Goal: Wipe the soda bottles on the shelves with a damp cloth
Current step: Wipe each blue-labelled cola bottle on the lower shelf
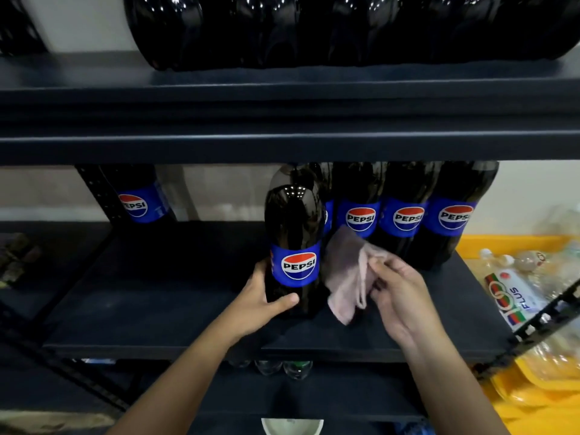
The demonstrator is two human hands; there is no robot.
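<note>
Left hand (263, 296) grips dark Pepsi bottle (293, 243) (upright) | right hand (398, 293) pinches pink cloth (346, 277)

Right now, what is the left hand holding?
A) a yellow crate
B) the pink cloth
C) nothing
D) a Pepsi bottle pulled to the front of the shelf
D: the left hand grips the lower part of the front Pepsi bottle, thumb across its front, while the right hand pinches the cloth beside it.
</note>
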